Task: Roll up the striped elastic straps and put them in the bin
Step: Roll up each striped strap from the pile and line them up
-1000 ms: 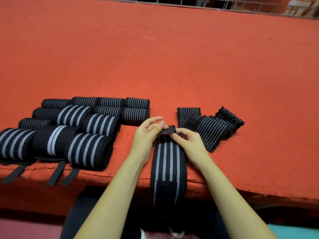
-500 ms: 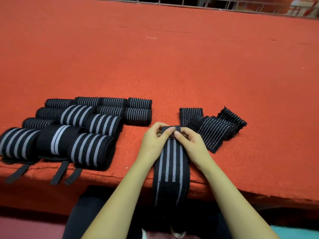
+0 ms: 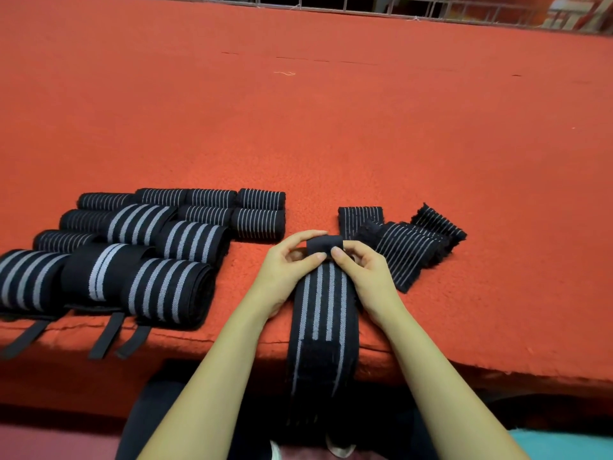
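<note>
Left hand [image 3: 288,270] and right hand [image 3: 366,273] on unlabelled striped strap's [image 3: 323,313] rolled end

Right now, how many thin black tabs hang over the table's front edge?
3, below the front rolls: one tab far left, two side by side. Others may be hidden.

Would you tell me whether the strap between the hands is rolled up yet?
Barely: the strap has only its tip curled, pinched by the left hand and right hand; the rest lies flat.

Left hand [image 3: 288,273] and right hand [image 3: 365,273] pinch the folded end of a striped strap [image 3: 323,313] hanging over the red table's [image 3: 331,134] near edge; rolled straps [image 3: 139,257] lie leftward.
</note>
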Action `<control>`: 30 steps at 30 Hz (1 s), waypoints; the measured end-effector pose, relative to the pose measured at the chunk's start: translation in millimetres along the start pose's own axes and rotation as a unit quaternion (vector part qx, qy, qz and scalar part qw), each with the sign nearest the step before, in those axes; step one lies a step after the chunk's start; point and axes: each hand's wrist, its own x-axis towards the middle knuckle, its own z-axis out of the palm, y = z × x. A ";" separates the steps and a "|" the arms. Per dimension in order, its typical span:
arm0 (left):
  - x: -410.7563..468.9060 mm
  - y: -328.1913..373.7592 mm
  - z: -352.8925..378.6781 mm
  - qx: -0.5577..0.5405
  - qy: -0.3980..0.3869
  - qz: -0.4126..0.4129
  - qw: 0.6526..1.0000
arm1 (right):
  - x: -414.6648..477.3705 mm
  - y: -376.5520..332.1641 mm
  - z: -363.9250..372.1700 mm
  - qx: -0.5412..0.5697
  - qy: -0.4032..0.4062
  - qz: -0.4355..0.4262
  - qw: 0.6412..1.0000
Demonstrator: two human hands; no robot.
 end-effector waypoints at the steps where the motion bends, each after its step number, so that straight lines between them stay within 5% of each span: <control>1: -1.1 0.1 0.7 0.015 0.012 0.018 1.000 | -0.1 0.2 -0.1 -0.006 0.000 -0.003 1.000; 11: -4.9 -1.9 3.7 0.078 0.035 0.068 0.994 | -1.3 -0.9 -2.3 -0.029 0.004 0.000 1.000; 20: 4.1 -5.8 3.3 0.075 0.006 -0.042 0.996 | -1.6 1.2 -2.6 0.030 0.008 0.013 0.999; 23: 1.2 -6.6 3.3 0.063 0.021 -0.024 0.997 | -1.5 0.3 -2.0 0.050 0.026 0.021 0.998; 30: -4.5 -7.5 4.9 0.099 0.056 0.038 0.993 | -0.2 3.4 1.5 -0.076 0.002 0.012 0.997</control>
